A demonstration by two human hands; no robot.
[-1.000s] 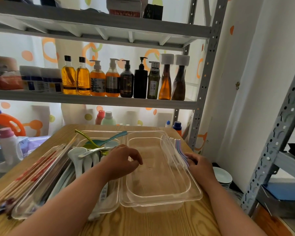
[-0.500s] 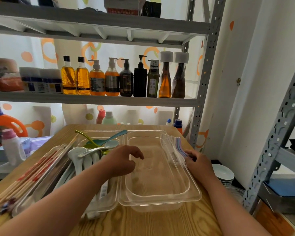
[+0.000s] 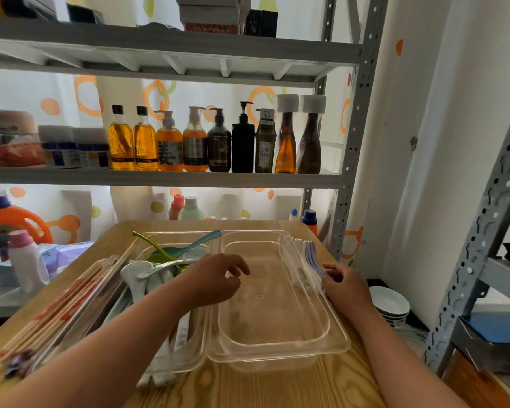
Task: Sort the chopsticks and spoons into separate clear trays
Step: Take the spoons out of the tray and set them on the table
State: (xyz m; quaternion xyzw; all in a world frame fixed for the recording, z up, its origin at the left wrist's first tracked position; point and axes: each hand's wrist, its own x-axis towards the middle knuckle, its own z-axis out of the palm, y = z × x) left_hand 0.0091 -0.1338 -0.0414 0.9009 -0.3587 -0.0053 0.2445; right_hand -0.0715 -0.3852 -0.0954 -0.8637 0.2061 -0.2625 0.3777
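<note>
Wooden table (image 3: 247,387): left hand (image 3: 212,285) loosely curled (empty), right hand (image 3: 346,290) pinches pastel utensils (image 3: 314,256).

Left hand (image 3: 215,282) hovers at frame centre, fingers loosely curled, holding nothing. Right hand (image 3: 347,287), right of centre, fingers bent, grip unclear. Both forearms enter from below.

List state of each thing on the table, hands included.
right clear tray: empty, upright.
left clear tray: holds spoons.
spoons: piled, mixed colours.
chopsticks: bundled, lying left of the spoons.
left hand: loosely curled, empty, above the trays' seam.
right hand: at right tray's rim, touching pastel utensils; grip unclear.
</note>
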